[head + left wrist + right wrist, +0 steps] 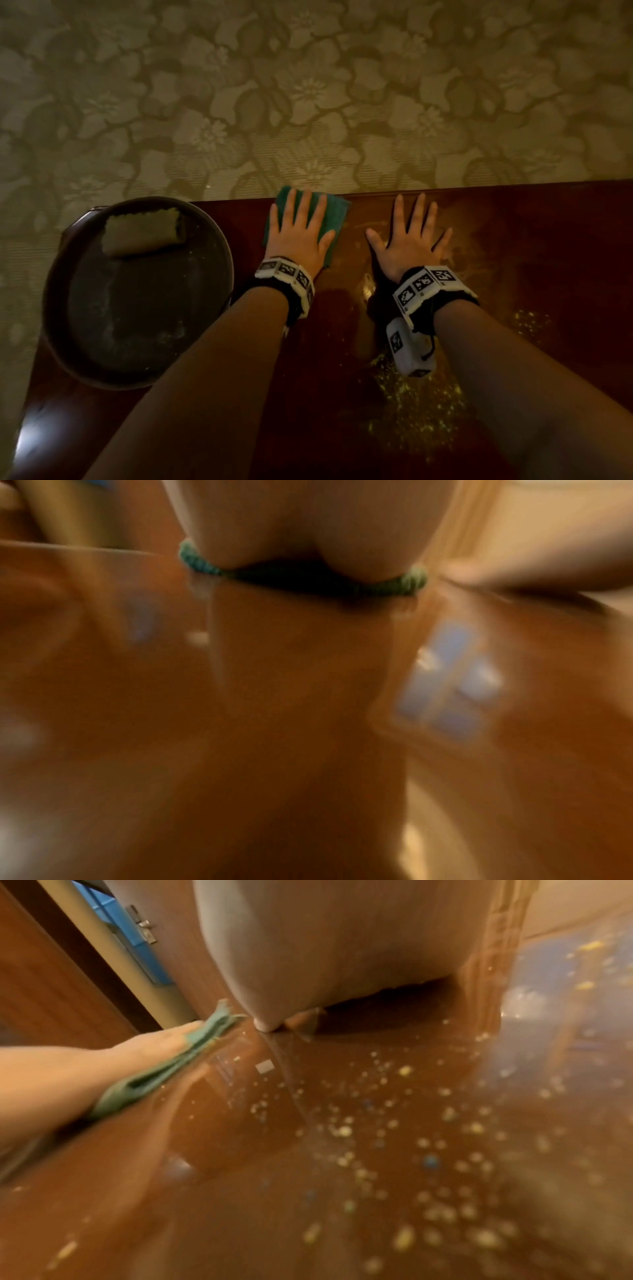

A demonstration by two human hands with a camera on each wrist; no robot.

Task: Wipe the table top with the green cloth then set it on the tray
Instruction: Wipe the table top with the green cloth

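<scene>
A folded green cloth (334,216) lies on the dark red-brown table top (548,246) near its far edge. My left hand (298,229) presses flat on the cloth with straight, spread fingers. In the left wrist view the green cloth (202,564) shows under the palm, blurred. My right hand (409,236) rests flat on the bare wood to the right of the cloth, fingers spread, holding nothing. The right wrist view shows the green cloth (161,1077) under the left hand (103,1069). A round dark tray (137,342) sits at the table's left end.
A rolled beige cloth (144,231) lies at the far side of the tray. Yellowish crumbs (411,404) are scattered over the wood near my right forearm and further right (531,318). Patterned carpet (308,85) lies beyond the table's far edge.
</scene>
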